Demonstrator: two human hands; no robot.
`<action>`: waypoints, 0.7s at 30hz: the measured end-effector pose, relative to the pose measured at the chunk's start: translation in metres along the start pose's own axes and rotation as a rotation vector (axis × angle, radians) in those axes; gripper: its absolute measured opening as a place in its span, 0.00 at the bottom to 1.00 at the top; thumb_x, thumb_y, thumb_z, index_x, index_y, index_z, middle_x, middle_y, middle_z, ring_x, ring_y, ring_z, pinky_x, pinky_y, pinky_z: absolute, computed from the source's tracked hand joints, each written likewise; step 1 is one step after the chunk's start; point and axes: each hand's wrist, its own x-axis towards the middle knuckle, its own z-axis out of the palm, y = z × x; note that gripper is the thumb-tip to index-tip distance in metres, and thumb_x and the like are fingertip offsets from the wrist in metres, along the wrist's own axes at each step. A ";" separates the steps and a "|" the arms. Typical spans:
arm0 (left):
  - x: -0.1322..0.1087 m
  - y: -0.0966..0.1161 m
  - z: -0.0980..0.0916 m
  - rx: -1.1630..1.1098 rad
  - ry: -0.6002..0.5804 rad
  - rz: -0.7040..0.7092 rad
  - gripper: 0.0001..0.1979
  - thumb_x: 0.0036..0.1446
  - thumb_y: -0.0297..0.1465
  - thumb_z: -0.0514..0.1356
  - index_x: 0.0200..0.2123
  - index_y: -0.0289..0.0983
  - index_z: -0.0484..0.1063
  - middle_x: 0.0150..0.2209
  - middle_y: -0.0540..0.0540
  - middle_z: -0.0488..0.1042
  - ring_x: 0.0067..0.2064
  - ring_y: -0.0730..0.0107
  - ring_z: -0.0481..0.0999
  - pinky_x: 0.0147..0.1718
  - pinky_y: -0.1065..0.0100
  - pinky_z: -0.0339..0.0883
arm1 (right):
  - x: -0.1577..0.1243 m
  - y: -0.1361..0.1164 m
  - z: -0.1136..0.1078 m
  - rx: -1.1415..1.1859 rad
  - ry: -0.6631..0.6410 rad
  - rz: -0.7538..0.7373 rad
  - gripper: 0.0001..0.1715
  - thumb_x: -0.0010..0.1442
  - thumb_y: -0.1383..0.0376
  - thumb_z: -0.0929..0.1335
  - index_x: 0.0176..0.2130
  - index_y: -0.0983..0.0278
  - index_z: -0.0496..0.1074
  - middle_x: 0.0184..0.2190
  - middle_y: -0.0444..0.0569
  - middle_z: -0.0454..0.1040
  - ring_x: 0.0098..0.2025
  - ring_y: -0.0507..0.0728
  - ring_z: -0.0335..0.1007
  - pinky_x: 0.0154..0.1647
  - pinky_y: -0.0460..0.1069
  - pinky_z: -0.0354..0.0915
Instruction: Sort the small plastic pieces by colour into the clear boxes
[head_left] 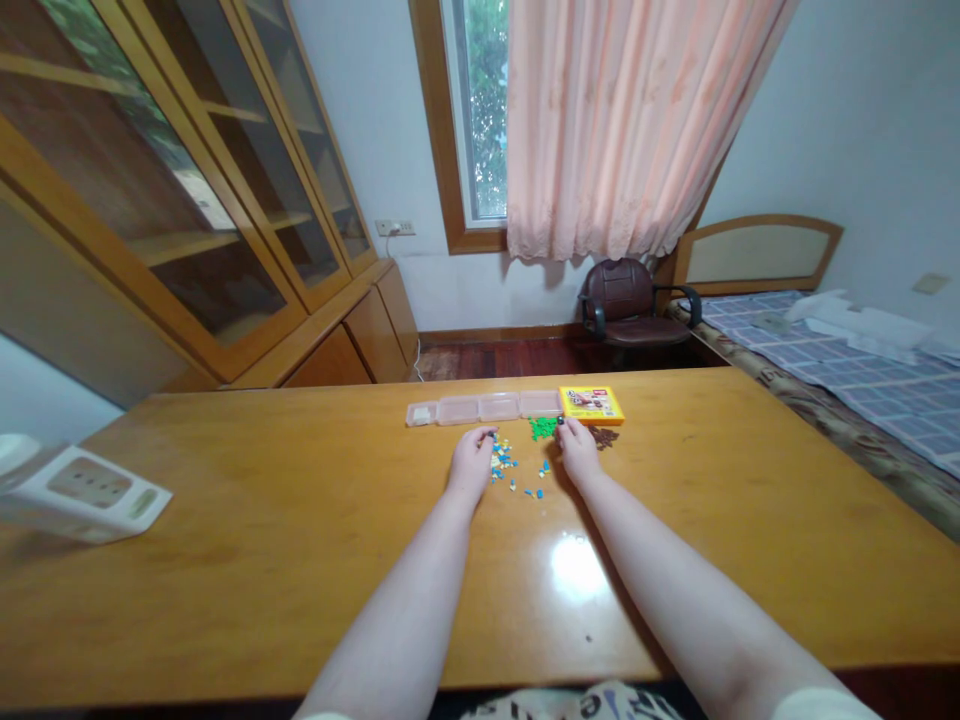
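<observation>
A: What do the two hands hold?
B: The left hand has thumb and fingers brought together, pinched on a small dark piece. The right hand, well apart from it, is likewise closed at the fingertips on a small black piece; the shape of either piece is too small to tell.

A: And the loose pieces about them?
B: A cluster of tiny blue, white and yellow plastic pieces lies just right of the left hand, with a few strays, such as a blue piece, on the near side between the forearms. A heap of bright green plastic pieces lies just left of the right hand; a heap of dark brown pieces lies to its right.

A: What stands beyond?
B: A row of shallow, translucent plastic compartments, its leftmost section holding something whitish. At its right end is a flat yellow printed box. All rest toward the far edge of a glossy yellow-brown wooden table.

A: The surroundings?
B: Far side: a dark brown office chair with black arms, beneath a pink curtain.
</observation>
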 end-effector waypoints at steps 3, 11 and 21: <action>0.003 -0.003 -0.011 0.163 -0.032 0.003 0.17 0.57 0.30 0.51 0.47 0.34 0.72 0.49 0.40 0.73 0.52 0.60 0.70 0.54 0.58 0.61 | -0.020 -0.012 0.001 -0.297 -0.162 -0.136 0.14 0.57 0.57 0.60 0.34 0.64 0.68 0.32 0.50 0.72 0.37 0.57 0.66 0.41 0.52 0.63; 0.000 -0.005 -0.002 0.492 -0.331 0.136 0.25 0.60 0.35 0.48 0.60 0.35 0.58 0.63 0.39 0.57 0.64 0.59 0.54 0.62 0.55 0.43 | -0.081 -0.026 0.016 -0.790 -0.590 -0.270 0.55 0.49 0.46 0.68 0.64 0.72 0.48 0.66 0.64 0.40 0.67 0.68 0.31 0.64 0.61 0.39; 0.006 -0.013 -0.001 0.150 -0.239 0.032 0.28 0.61 0.33 0.46 0.64 0.39 0.48 0.61 0.43 0.61 0.63 0.65 0.57 0.63 0.58 0.41 | -0.039 -0.028 0.074 -0.782 -0.618 -0.421 0.44 0.56 0.54 0.63 0.61 0.81 0.53 0.63 0.70 0.48 0.66 0.66 0.40 0.65 0.59 0.40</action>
